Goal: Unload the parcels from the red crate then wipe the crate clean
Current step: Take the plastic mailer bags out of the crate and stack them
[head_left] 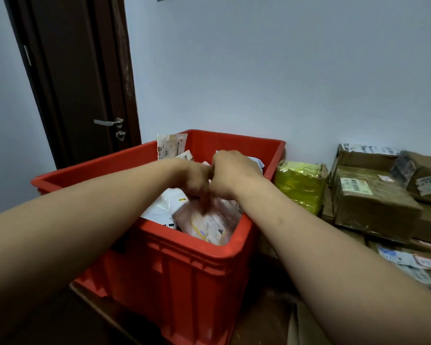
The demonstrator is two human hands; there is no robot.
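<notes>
A red plastic crate [184, 270] stands in front of me, filled with several bagged parcels. Both my hands reach into it side by side. My left hand [194, 180] has its fingers curled down onto a pink bubble-wrap parcel [209, 225] near the crate's front right. My right hand [234, 173] is knuckles-up beside it, fingers curled down among the parcels; what they hold is hidden. A white bag parcel [162, 207] lies left of the pink one. A labelled pale parcel [169, 145] sticks up at the crate's back left corner.
Right of the crate sit a yellow wrapped parcel [299, 188] and several brown taped boxes [373, 205], with labelled flat parcels [408, 265] below them. A dark door [80, 83] with a metal handle is behind on the left. White wall [259, 70] behind.
</notes>
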